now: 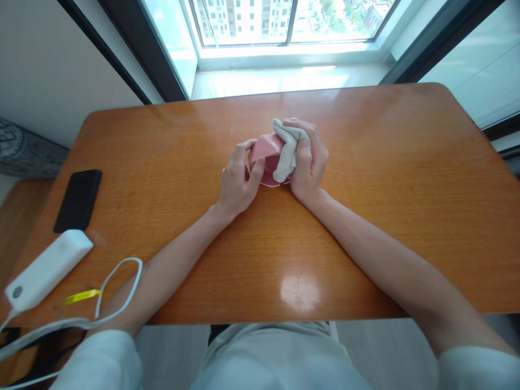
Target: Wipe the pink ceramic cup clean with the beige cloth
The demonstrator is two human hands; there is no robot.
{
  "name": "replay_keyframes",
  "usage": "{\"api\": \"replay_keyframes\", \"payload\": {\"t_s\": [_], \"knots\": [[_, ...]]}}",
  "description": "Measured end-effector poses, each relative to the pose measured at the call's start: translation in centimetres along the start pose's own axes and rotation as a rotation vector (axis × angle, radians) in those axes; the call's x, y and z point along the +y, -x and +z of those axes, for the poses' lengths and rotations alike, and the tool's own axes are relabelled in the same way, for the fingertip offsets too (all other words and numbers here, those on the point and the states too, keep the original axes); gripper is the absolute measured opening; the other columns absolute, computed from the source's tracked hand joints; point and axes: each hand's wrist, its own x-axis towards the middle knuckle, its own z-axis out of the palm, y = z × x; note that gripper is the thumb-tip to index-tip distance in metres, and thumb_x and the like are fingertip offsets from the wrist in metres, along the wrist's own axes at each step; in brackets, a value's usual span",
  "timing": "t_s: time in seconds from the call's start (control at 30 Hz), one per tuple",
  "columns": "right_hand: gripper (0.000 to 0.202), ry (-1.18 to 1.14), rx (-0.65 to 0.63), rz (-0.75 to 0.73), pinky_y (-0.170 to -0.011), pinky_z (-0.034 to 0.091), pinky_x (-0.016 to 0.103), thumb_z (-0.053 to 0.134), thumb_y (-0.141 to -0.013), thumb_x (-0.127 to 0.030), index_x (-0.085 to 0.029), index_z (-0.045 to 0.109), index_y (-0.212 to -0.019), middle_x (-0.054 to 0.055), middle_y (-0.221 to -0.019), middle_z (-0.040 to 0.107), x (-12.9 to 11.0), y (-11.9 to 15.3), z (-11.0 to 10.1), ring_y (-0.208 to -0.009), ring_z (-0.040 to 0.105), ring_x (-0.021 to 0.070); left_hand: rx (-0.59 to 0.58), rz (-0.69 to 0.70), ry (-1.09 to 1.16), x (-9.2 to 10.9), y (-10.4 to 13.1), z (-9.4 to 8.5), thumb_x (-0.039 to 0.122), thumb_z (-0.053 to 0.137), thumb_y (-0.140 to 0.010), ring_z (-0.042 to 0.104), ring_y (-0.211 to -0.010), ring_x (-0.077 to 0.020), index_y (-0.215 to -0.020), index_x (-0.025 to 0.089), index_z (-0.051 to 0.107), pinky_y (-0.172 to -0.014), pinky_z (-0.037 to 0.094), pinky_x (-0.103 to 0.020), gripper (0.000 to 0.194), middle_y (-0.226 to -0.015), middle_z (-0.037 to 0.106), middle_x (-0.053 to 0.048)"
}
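Pink container (267, 146) — cloth (288, 151) against it

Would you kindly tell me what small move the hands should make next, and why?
Probably slide the cloth leftward over the exposed part of the pink item: the right hand holds it bunched against the item's right side, while the left hand grips the left side, seemingly steadying it.

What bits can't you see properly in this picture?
In the head view:
Right side of the pink object: hidden by the cloth and right hand.
Some fingers of the left hand: hidden by the hand itself.
Marks on the yellow tag: too small to read.
Where the white cable goes: cut off by the left edge.
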Motion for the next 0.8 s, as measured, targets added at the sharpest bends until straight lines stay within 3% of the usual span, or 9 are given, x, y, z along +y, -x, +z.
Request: {"api": "replay_keyframes", "payload": {"t_s": [0.2,0.33,0.5,0.67,0.8], "knots": [[0.053,0.058,-0.128,-0.184,-0.122,0.062,0.064,0.035,-0.121,-0.058,-0.035,0.073,-0.149,0.005,-0.145,0.079,-0.4,0.2,-0.2,-0.138,0.077,0.0327,0.078,0.161,-0.24,1.7,0.3,-0.8,0.057,0.055,-0.114,0.077,-0.127,-0.0264,-0.155,0.026,0.061,-0.095,0.062,-0.035,0.052,-0.148,0.076,-0.01],[0.055,0.074,-0.156,-0.245,-0.119,0.063,0.066,0.035,-0.12,-0.06,-0.034,0.075,-0.147,0.007,-0.144,0.08,-0.3,0.3,-0.2,-0.135,0.078,0.0342,0.056,0.218,-0.322,1.7,0.3,-1.2,0.066,0.062,-0.109,0.077,-0.129,-0.0279,-0.155,0.023,0.062,-0.096,0.063,-0.034,0.063,-0.147,0.077,-0.011],[0.052,0.076,-0.123,-0.215,-0.119,0.064,0.064,0.034,-0.121,-0.055,-0.035,0.072,-0.15,0.006,-0.144,0.079,-0.5,0.0,-0.1,-0.137,0.078,0.0324,0.005,0.184,-0.266,1.3,-0.1,-1.5,0.076,0.046,-0.116,0.076,-0.13,-0.0291,-0.155,0.023,0.062,-0.095,0.064,-0.037,0.069,-0.145,0.075,-0.014],[0.051,0.073,-0.089,-0.142,-0.122,0.063,0.064,0.033,-0.121,-0.057,-0.037,0.072,-0.148,0.003,-0.144,0.079,-0.8,-0.4,0.0,-0.143,0.076,0.032,-0.024,0.123,-0.148,1.1,-0.1,-1.2,0.07,0.046,-0.117,0.074,-0.133,-0.031,-0.159,0.031,0.056,-0.1,0.066,-0.044,0.059,-0.152,0.071,-0.014],[0.049,0.056,-0.059,-0.111,-0.123,0.062,0.065,0.037,-0.121,-0.059,-0.038,0.074,-0.144,0.003,-0.144,0.079,-0.2,-0.6,-0.1,-0.142,0.076,0.0315,-0.07,0.051,-0.009,-0.4,0.1,0.1,0.067,0.045,-0.119,0.079,-0.111,-0.0236,-0.161,0.034,0.046,-0.087,0.068,-0.039,0.052,-0.16,0.066,-0.012]]}}
